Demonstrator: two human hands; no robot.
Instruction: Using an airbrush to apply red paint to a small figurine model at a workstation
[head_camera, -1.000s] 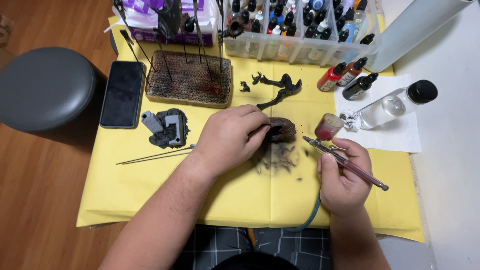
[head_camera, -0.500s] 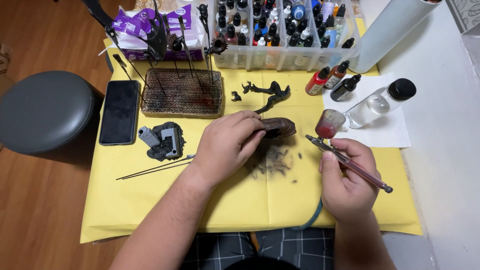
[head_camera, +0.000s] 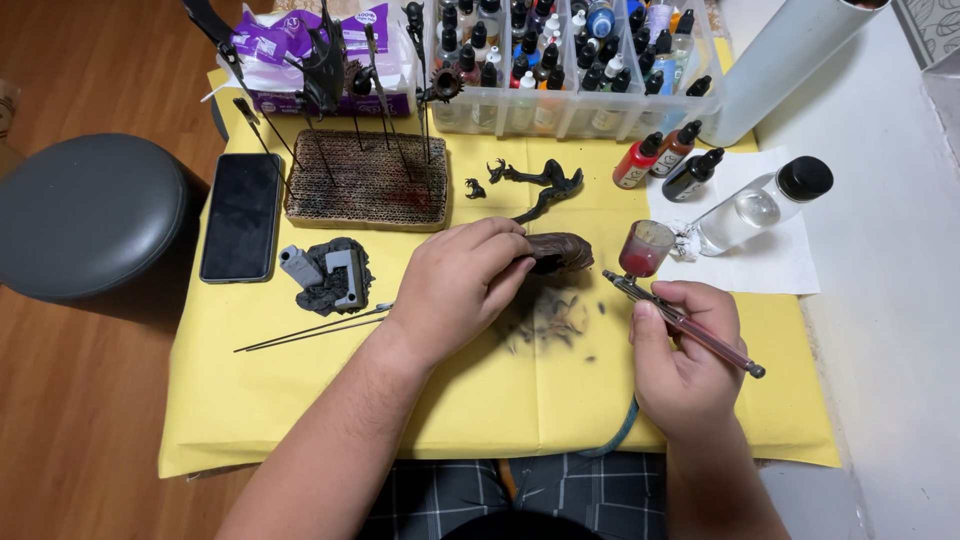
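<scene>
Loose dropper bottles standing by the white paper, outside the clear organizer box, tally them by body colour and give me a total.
Red bottle: 1
Brown-orange bottle: 1
Black bottle: 1
Clear bottle with black cap: 1
Total: 4

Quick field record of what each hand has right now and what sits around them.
left hand: grips brown model part over yellow sheet
right hand: holds airbrush, tip toward the part
airbrush cup: reddish
beside: three dropper bottles, clear bottle
left side: phone, cardboard block
</scene>
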